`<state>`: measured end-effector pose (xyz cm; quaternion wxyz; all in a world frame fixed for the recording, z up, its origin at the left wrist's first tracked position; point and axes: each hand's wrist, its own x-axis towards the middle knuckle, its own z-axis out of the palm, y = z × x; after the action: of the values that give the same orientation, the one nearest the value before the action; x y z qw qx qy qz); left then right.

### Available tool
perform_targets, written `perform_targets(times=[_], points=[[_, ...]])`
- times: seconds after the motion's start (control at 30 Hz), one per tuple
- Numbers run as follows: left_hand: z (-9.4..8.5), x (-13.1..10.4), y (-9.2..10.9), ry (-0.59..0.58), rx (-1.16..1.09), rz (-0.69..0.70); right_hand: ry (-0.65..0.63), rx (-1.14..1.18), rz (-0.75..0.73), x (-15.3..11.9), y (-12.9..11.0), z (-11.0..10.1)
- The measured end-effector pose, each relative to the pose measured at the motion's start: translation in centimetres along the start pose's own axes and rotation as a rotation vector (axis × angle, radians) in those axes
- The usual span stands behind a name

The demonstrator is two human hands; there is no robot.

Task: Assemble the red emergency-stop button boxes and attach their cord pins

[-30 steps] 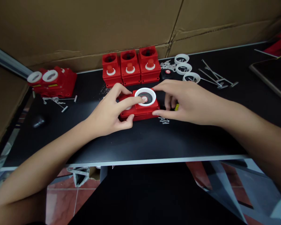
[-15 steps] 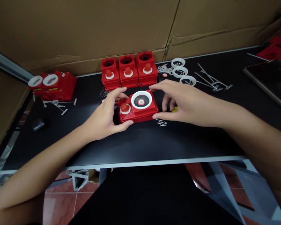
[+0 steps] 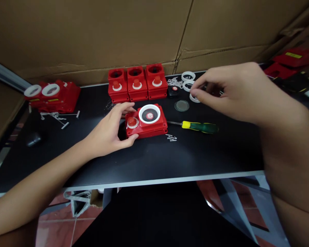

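A red alarm box [image 3: 154,128] lies on the black table, with a red knob at its left end and a white ring around a dark round recess. My left hand [image 3: 114,128] grips its left end, thumb along the front edge and fingers behind. Over the loose white rings [image 3: 187,76] hovers my right hand [image 3: 221,91], thumb and forefinger pinched close together; whatever lies between them is hidden. To the right of the box are a green and yellow screwdriver [image 3: 201,127] and a clear round disc [image 3: 181,105]. Several small screws [image 3: 171,138] lie by its front right corner.
Three red boxes [image 3: 137,84] stand in a row against the cardboard wall [image 3: 92,34]. More red boxes with white rings [image 3: 64,97] sit at the left, near metal T-shaped rods [image 3: 65,125] and a black mouse-like object [image 3: 34,138]. A small black part [image 3: 173,90] lies behind the disc.
My right hand has left the right end of the alarm box and moved up and right to the white rings. The screwdriver and disc have come into sight. My left hand stays on the box.
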<state>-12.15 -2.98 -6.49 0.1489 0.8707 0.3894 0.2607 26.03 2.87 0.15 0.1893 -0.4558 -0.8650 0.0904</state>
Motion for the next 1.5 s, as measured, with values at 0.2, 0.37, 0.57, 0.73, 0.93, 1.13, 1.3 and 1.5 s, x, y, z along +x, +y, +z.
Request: perform_targets(times=[0.2,0.37,0.57,0.73,0.93,1.13,1.3,1.5], points=[[-0.1,-0.1,-0.2,-0.017,0.005,-0.004,-0.424,0.138,-0.152,0.0,-1.1,0.9],[-0.2,-0.1,-0.2,-0.049,0.022,-0.04,-0.506,0.11,-0.197,-0.2,-1.8,1.6],[-0.2,-0.2,-0.3,-0.054,0.033,-0.034,-0.503,0.072,-0.244,-0.3,-2.1,2.6],[-0.2,-0.1,-0.3,-0.046,0.027,-0.012,-0.484,-0.049,-0.215,-0.5,-3.3,3.9],[-0.3,0.0,0.0,-0.04,0.029,-0.003,-0.48,-0.084,-0.22,-0.5,-3.9,4.5],[-0.3,-0.2,-0.1,-0.043,0.051,-0.031,-0.445,-0.044,-0.228,-0.6,-3.4,4.1],[-0.1,-0.1,-0.6,-0.07,0.048,-0.021,-0.266,0.095,-0.166,-0.6,-3.0,3.1],[-0.4,0.0,-0.3,-0.059,0.039,0.001,-0.122,0.284,-0.099,-1.0,-3.8,2.1]])
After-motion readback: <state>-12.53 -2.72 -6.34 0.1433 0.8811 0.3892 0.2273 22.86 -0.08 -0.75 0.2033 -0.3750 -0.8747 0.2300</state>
